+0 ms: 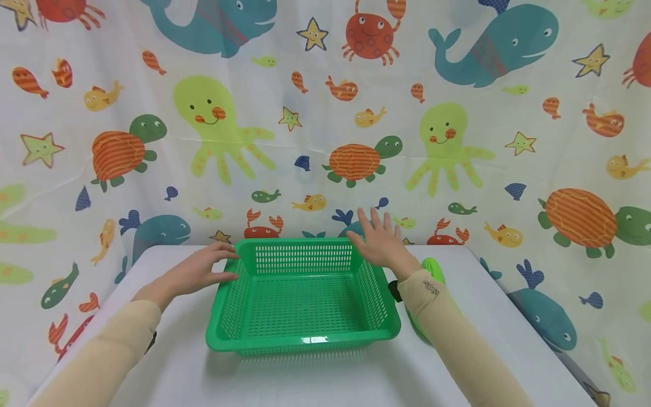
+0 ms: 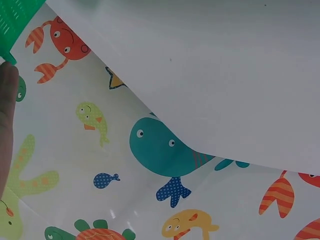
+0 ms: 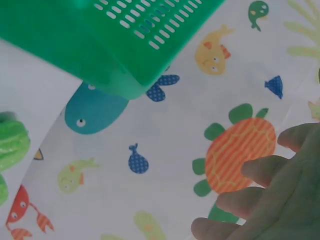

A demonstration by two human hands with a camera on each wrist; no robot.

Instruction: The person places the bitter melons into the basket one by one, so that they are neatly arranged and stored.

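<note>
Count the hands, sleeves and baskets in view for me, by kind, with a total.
Hands: 2, the left hand and the right hand
Beige sleeves: 2, the left sleeve and the right sleeve
Green basket: 1
Total: 5

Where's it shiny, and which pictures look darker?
Head view: bright, with white glare on the near rim of the green rectangular plastic basket and soft shadow around it on the flat white table; left wrist view: dimmer and greyer, tiny glints on the white sea-animal-print cloth; right wrist view: also dim and greyish.
</note>
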